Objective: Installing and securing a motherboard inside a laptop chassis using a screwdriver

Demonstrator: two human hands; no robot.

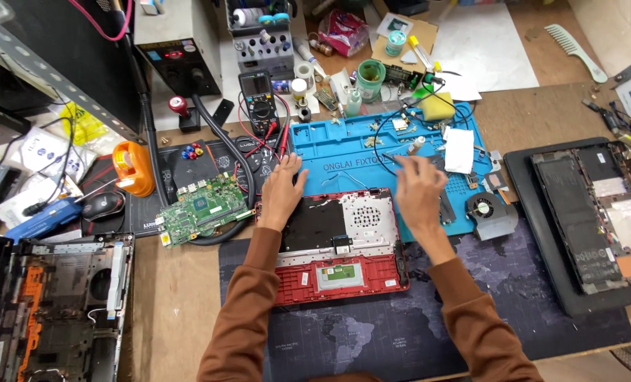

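Observation:
An opened red laptop chassis (344, 283) lies face down in front of me on a dark mat. My left hand (281, 192) rests with spread fingers on the chassis's top left corner. My right hand (418, 191) hovers over its top right corner, above the blue silicone repair mat (330, 152), pinching a thin dark tool whose tip (390, 157) points left. A small cooling fan (487, 210) sits just right of my right hand. A green circuit board (204, 206) lies to the left of my left hand.
A second opened dark laptop (598, 212) lies at the right, another disassembled chassis (61, 304) at the lower left. A multimeter (257, 100), an orange tape dispenser (133, 168), a computer mouse (103, 205), a yellow sponge (437, 107), bottles and small parts crowd the back of the bench.

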